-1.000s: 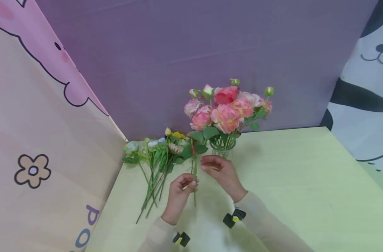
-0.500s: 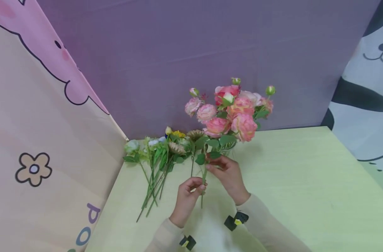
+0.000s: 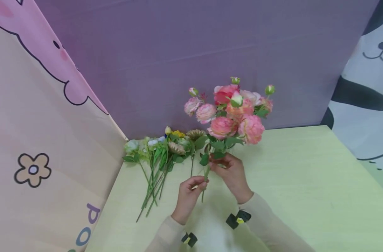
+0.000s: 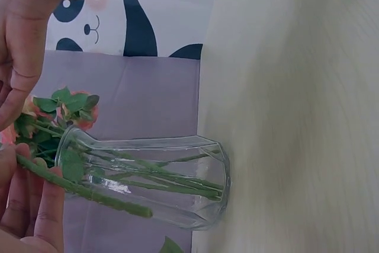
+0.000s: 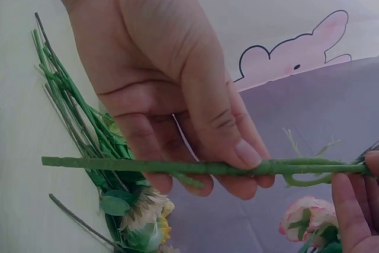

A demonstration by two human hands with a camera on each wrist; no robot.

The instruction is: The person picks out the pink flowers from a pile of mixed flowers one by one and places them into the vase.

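My left hand (image 3: 189, 196) pinches the lower green stem (image 5: 118, 163) of an artificial pink rose spray between thumb and fingers. Higher up, close to the leaves, the fingers of my right hand (image 3: 232, 176) hold the same stem. The spray's pink blooms (image 3: 251, 128) and a pale bud lean over the front of the other flowers. Behind it stands a clear glass vase (image 4: 142, 146) with several stems inside, mostly hidden in the head view. The held stem's cut end is outside the vase, pointing down.
Several loose artificial flowers (image 3: 153, 189), white, green, yellow and beige, lie on the left of the pale table (image 3: 305, 182). A purple backdrop (image 3: 179, 70) rises behind, with printed cartoon panels at both sides.
My right hand, apart from the stem a second ago, has come to hold it. The left hand and the spray have shifted right, and its blooms now hang further right and lower.
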